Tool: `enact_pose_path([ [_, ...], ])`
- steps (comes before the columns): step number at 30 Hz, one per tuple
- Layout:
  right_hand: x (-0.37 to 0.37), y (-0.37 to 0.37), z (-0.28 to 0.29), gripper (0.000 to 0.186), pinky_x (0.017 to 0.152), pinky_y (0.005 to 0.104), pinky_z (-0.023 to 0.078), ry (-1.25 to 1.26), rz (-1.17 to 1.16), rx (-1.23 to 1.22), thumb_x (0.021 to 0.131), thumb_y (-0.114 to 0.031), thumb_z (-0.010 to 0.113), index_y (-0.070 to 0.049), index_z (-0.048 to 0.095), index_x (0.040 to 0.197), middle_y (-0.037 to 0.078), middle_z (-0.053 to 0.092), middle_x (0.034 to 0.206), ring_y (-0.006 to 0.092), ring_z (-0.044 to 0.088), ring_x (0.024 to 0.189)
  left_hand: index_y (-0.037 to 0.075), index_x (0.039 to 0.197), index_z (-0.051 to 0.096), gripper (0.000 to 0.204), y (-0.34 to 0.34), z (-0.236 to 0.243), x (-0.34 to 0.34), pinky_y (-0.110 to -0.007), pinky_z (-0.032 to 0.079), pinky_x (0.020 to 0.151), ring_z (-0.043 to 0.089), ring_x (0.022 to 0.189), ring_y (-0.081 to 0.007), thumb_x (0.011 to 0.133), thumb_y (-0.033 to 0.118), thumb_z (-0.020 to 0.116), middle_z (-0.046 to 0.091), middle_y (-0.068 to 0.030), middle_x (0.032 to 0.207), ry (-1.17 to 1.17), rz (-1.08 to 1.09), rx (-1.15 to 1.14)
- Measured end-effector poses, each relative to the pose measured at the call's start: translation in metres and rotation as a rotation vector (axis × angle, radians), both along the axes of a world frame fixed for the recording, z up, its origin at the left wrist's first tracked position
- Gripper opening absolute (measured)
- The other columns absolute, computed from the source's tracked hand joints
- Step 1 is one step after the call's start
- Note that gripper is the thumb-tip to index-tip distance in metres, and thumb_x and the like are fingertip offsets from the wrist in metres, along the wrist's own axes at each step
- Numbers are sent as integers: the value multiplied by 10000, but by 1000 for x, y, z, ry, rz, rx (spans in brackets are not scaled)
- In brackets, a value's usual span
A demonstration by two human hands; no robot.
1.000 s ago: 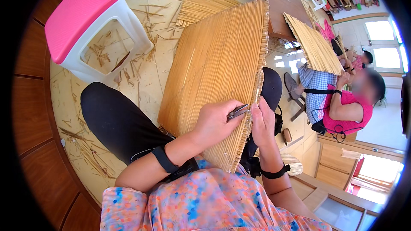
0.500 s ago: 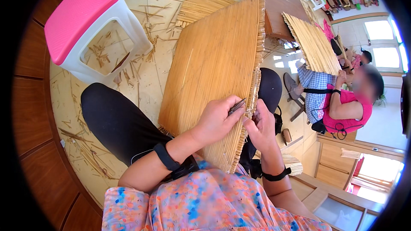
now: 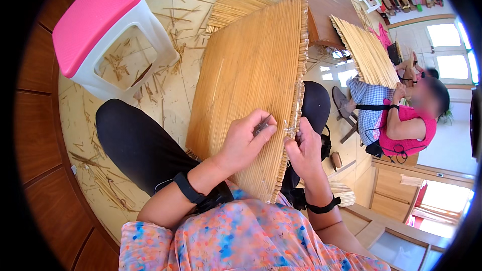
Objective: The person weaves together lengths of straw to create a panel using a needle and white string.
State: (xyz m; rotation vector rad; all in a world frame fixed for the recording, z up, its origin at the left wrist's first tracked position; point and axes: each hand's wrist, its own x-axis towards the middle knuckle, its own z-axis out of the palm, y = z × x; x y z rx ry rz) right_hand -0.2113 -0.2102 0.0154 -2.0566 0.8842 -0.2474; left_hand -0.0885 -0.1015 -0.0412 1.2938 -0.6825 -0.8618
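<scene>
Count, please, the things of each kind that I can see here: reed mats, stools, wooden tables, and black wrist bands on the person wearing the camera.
Reed mats: 3 (the mat on the lap, the mat on the floor, the co-worker's mat)
Stools: 1 (pink-topped stool)
Wooden tables: 1 (brown table)
Black wrist bands: 2 (left band, right band)
Total: 7
</scene>
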Motion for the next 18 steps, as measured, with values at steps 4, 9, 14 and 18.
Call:
enact_pose_path([
  [4,-1,-1,-3,215,505,283,427,8,-5,-24,783,-38,559,12,500,984,72,533,638,106,501,540,23,957,633,132,-4,0,4,-267,459,598,580,657,-164,840,63,678,591,-63,816,-342,50,-123],
  [9,-1,-2,-5,222,513,306,433,18,47,-121,777,-51,559,8,497,981,113,534,640,175,531,522,21,945,632,147,-12,-3,-2,-337,483,603,610,695,-282,814,46,692,568,-111,807,-560,61,-171],
  [14,2,1,-7,231,513,303,429,-13,23,-83,777,-56,559,8,503,992,102,525,635,155,508,522,17,907,595,99,-18,2,-5,-359,476,608,598,715,-324,840,40,663,567,-136,820,-525,104,-100],
  [18,3,7,-11,223,513,293,427,-39,-56,-22,777,-56,555,7,516,987,91,528,638,135,485,527,22,921,574,121,-15,2,-8,-409,487,637,602,772,-355,852,95,641,579,-142,857,-487,73,-59],
])
